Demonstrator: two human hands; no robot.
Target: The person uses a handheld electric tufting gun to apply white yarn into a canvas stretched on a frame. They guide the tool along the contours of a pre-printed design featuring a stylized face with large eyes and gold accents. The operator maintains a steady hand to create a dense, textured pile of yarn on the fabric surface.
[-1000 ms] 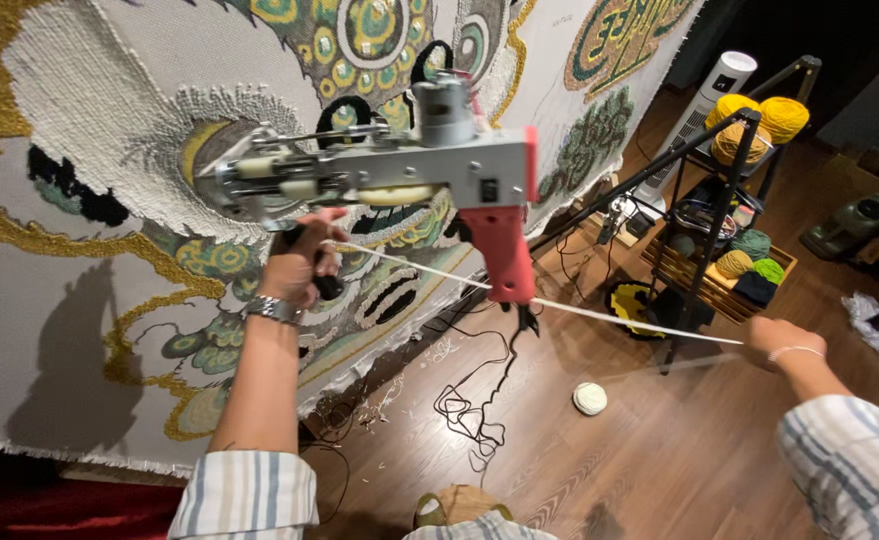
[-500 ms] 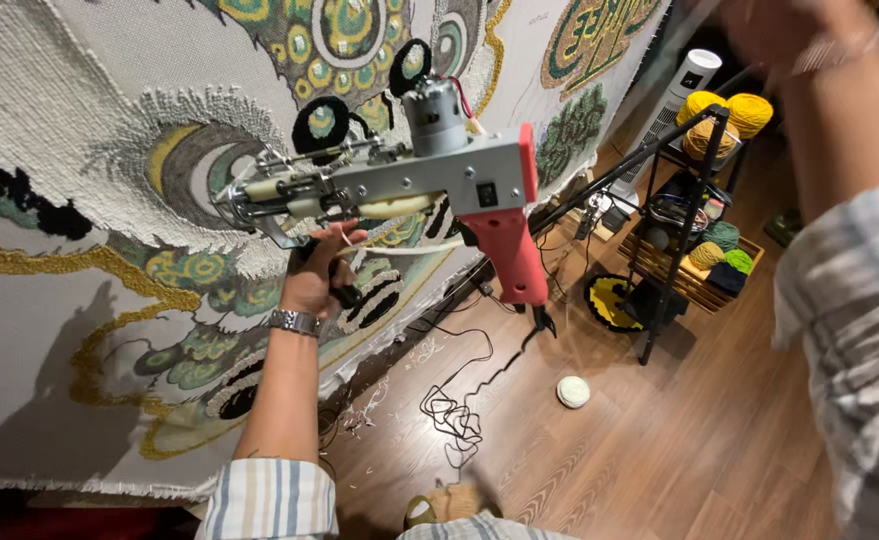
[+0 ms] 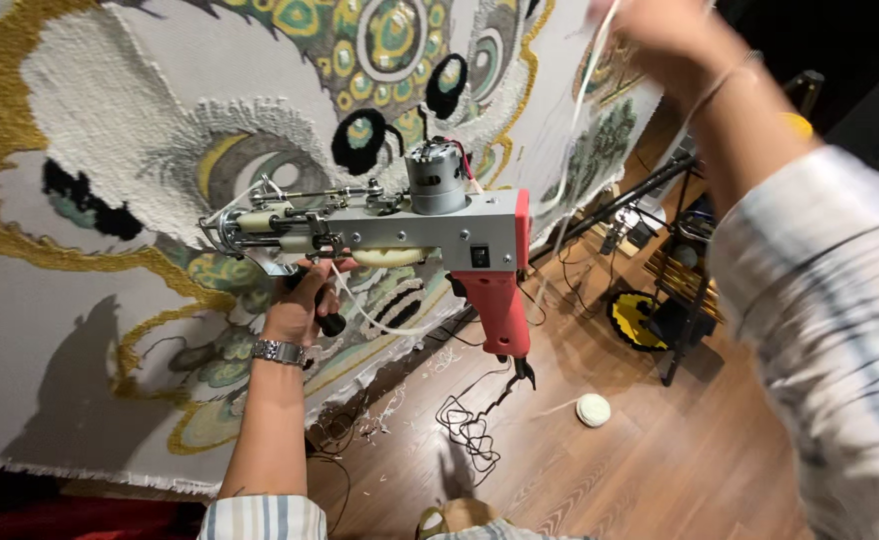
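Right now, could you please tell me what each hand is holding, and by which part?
The left hand holds the tufting gun up by its black front handle, underneath the barrel. The right hand, raised and blurred, pulls a strand of white yarn.

Grey tufting gun [image 3: 430, 232], red grip.

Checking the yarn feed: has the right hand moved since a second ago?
Yes. The right hand has gone up from low beside the yarn rack to well above it, at the top of view, pulling the white yarn.
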